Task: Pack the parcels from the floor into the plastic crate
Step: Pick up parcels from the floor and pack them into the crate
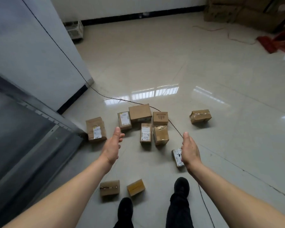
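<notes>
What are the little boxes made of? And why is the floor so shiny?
The boxes, like the biggest one, look like brown cardboard: matte, with paper labels and glossy tape on some. The floor seems to be polished tile: pale, with thin joint lines, and it mirrors the window light.

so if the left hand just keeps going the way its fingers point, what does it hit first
Probably the labelled parcel just beyond the left hand, whose open fingers aim forward and slightly right toward it. Depth is unclear from this single view, so it could pass above the parcel.
</notes>
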